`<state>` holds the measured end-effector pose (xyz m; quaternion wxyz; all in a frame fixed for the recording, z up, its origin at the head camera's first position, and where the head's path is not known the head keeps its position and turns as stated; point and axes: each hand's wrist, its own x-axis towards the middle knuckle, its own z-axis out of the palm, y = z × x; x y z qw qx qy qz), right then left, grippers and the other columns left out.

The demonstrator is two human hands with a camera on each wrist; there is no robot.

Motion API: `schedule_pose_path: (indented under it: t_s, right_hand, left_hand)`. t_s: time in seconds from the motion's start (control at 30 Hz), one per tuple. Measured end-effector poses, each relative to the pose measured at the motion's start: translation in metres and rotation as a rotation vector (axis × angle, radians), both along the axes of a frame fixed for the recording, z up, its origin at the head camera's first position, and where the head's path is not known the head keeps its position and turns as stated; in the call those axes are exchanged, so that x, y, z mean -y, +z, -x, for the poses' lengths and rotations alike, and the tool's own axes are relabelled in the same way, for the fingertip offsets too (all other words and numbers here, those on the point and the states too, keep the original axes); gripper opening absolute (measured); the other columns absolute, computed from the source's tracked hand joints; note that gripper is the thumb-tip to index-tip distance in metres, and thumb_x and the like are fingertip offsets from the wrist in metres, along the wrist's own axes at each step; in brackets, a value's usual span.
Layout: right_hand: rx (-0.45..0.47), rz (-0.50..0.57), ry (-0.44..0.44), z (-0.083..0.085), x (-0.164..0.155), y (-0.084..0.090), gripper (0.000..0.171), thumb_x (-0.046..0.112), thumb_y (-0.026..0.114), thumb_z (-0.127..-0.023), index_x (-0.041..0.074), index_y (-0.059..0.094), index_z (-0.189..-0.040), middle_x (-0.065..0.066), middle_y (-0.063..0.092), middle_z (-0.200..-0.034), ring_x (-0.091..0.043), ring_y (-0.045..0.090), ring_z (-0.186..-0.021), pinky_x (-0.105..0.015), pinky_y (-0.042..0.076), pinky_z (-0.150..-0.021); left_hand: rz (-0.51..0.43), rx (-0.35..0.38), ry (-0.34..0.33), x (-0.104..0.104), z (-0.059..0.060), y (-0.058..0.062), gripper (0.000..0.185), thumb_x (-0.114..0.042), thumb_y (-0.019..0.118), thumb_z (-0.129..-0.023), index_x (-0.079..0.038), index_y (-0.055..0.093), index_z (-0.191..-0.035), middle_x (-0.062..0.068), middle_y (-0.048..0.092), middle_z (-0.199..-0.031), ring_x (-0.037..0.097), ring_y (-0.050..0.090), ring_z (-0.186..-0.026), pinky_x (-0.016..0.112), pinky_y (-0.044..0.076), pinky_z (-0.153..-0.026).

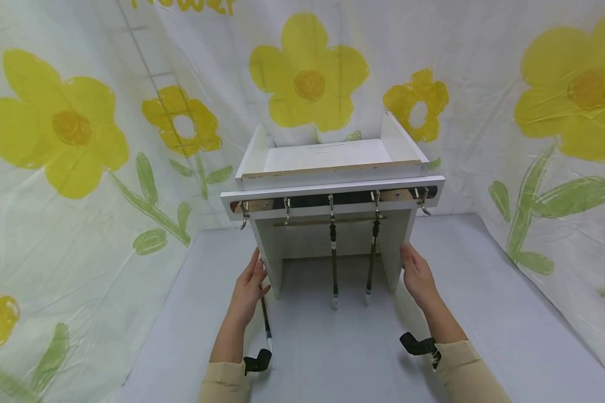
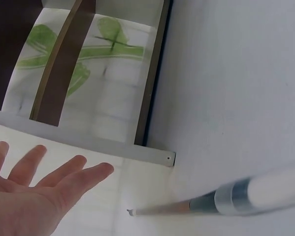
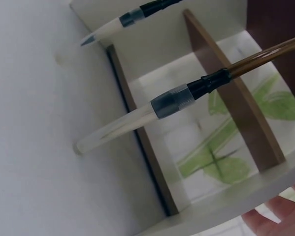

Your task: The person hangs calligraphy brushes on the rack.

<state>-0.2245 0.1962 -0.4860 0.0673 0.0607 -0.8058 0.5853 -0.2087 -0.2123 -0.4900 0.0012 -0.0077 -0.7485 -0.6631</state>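
I have my left hand (image 1: 249, 288) flat against the left side panel of the white brush rack (image 1: 333, 193), and my right hand (image 1: 417, 275) flat against its right side panel; both hands have straight, relaxed fingers and grip nothing, they only press the rack between the palms. The rack stands upright in the middle of the grey table (image 1: 484, 291), close to the far flowered backdrop (image 1: 70, 129). Under its top shelf there is a row of metal hooks (image 1: 287, 210), and two brushes (image 1: 334, 263) hang from the middle hooks with the tips just above the table. A third brush (image 1: 266, 322) lies on the table just beside my left hand, and the left wrist view shows its pale tip (image 2: 278, 189) near the foot of the panel. To handle the rack well, I think I should keep the pressure equal on both sides and low on the panels, so it does not tilt. I should move it slowly, because the hanging brushes will probably swing and could slip off the hooks. I must also mind the loose brush, so that the left panel does not come down on it.
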Motion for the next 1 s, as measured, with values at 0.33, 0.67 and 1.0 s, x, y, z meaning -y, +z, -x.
schedule_pose_path:
  t_s: [0.33,0.67,1.0]
  right_hand:
    - [0.004,0.015,0.014,0.002,-0.001,0.003,0.056,0.032,0.023,-0.113,-0.001,0.022,-0.159,-0.026,0.022,-0.163,-0.047,0.026,-0.149,-0.061,0.03,-0.118]
    - [-0.034,0.003,0.024,0.004,-0.002,-0.004,0.061,0.043,0.022,-0.112,0.006,0.021,-0.161,-0.022,0.023,-0.164,-0.044,0.027,-0.149,-0.061,0.031,-0.117]
    - [-0.05,-0.002,0.036,0.004,-0.004,-0.005,0.06,0.041,0.021,-0.112,0.008,0.021,-0.162,-0.022,0.024,-0.164,-0.045,0.029,-0.149,-0.062,0.033,-0.116]
  left_hand:
    - [0.0,0.025,-0.006,0.011,-0.002,0.0,0.051,-0.052,0.04,-0.107,-0.048,0.028,-0.156,0.005,0.033,-0.164,0.032,0.037,-0.148,0.059,0.043,-0.108]
    - [-0.005,-0.011,0.041,0.021,-0.008,-0.007,0.056,-0.047,0.045,-0.107,-0.04,0.027,-0.159,0.01,0.032,-0.164,0.039,0.034,-0.148,0.059,0.045,-0.106]
    - [-0.001,0.068,0.125,0.024,-0.011,-0.01,0.063,-0.049,0.054,-0.103,-0.037,0.029,-0.159,0.017,0.036,-0.16,0.037,0.037,-0.147,0.062,0.044,-0.106]
